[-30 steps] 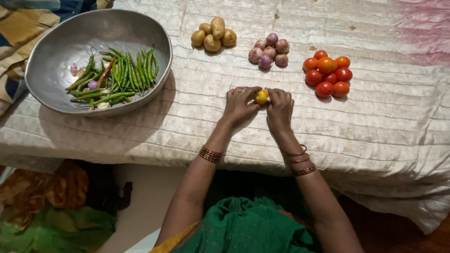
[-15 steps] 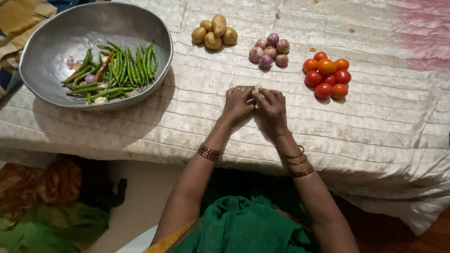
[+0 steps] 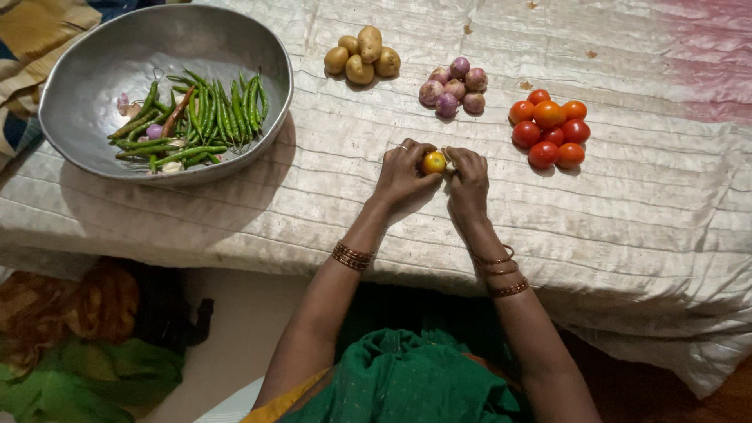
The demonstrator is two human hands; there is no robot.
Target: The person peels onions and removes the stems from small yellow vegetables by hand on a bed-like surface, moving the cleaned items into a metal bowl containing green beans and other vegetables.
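Observation:
A small yellow-orange tomato (image 3: pixel 434 162) sits between my two hands, low over a pale striped cloth (image 3: pixel 329 196). My left hand (image 3: pixel 401 177) wraps its fingers around the tomato's left side. My right hand (image 3: pixel 468 178) touches its right side with the fingertips. A pile of red and orange tomatoes (image 3: pixel 549 127) lies to the upper right of my hands. Bangles ring both of my wrists.
A large metal bowl (image 3: pixel 94 70) at the left holds green chillies (image 3: pixel 202 117) and a few small onions. A few potatoes (image 3: pixel 363 56) and a heap of purple shallots (image 3: pixel 454 86) lie at the far side. Bundled fabric (image 3: pixel 86 345) lies on the floor at lower left.
Half a second ago my fingers covered the tomato; now it shows between my hands again. The hands have stayed in the same spot on the cloth.

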